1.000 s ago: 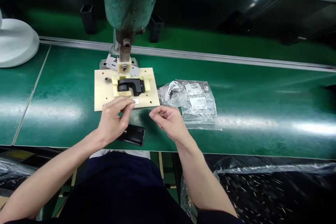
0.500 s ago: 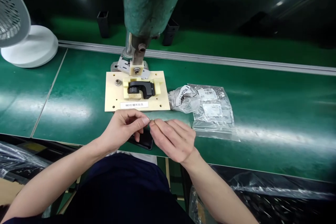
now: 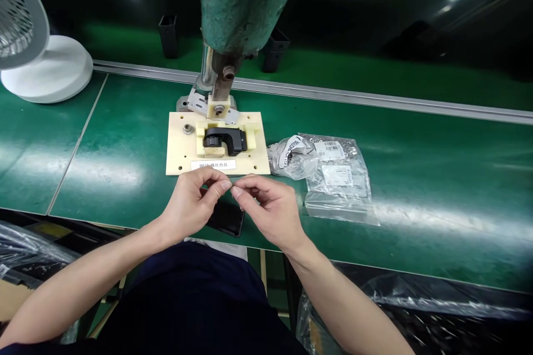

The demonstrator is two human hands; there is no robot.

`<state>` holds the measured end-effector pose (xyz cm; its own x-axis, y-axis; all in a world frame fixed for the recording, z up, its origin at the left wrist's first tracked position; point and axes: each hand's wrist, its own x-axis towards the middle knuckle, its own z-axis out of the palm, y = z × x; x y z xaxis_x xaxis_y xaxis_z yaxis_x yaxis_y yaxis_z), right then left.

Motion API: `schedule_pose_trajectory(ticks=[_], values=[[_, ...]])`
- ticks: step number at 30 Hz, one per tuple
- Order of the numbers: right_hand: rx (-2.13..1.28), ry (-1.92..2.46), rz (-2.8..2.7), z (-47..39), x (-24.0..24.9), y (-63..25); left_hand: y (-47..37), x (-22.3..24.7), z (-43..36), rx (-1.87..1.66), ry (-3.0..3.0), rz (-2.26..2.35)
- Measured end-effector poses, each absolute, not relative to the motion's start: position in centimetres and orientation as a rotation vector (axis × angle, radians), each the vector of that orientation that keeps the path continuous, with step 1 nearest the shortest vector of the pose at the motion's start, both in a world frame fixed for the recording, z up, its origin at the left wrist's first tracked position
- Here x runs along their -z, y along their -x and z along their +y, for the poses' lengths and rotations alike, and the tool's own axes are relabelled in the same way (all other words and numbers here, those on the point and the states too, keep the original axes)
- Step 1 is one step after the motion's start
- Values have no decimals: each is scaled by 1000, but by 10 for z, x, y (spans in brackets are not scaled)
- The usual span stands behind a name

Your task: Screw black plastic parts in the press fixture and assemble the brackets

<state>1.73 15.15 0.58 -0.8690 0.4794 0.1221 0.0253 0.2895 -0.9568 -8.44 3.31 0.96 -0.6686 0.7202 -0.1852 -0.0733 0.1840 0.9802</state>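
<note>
My left hand (image 3: 194, 202) and my right hand (image 3: 268, 208) meet fingertip to fingertip in front of the cream fixture plate (image 3: 177, 147). Both pinch with thumb and forefinger; whatever is between them is too small to make out. Below the hands a black phone-like slab (image 3: 228, 221) lies near the bench edge, partly covered by my left hand. A black hooked plastic part (image 3: 233, 138) sits in the yellowish nest on the plate. Directly behind it stands the press's metal ram (image 3: 221, 89), under a green press body (image 3: 245, 5).
Clear plastic bags (image 3: 339, 177) with labels lie right of the plate, one crumpled. A white fan (image 3: 50, 69) stands at the far left of the green bench (image 3: 416, 177). Black square tubes (image 3: 168, 37) show behind the metal rail. Plastic-covered boxes are below the front edge.
My right hand has turned, so its thumb and forefinger now show, and its fingers have loosened from a tighter curl. Both pinches have shifted slightly left and toward the plate.
</note>
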Motion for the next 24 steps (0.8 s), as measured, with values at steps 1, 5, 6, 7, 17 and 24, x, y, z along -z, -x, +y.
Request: schedule_pose_trajectory(ticks=[1,5,6,7,17,24], values=[[-1621,464,-2168,150,-6,-16,84,-10,33,-1545,-670,1868],[-1556,465,-2110,145,0,-9,85,-11,35,-1532,-865,2036],[-1525,453,-2096,145,3,-6,86,-11,36,-1538,-888,2047],[-1483,431,-2081,145,6,-2,88,-10,37,-1552,-903,2053],[-843,387,-1974,160,18,64,155,17,55,-1806,-1312,2415],[-791,466,-2079,162,30,75,181,32,74,-1649,-1491,2269]])
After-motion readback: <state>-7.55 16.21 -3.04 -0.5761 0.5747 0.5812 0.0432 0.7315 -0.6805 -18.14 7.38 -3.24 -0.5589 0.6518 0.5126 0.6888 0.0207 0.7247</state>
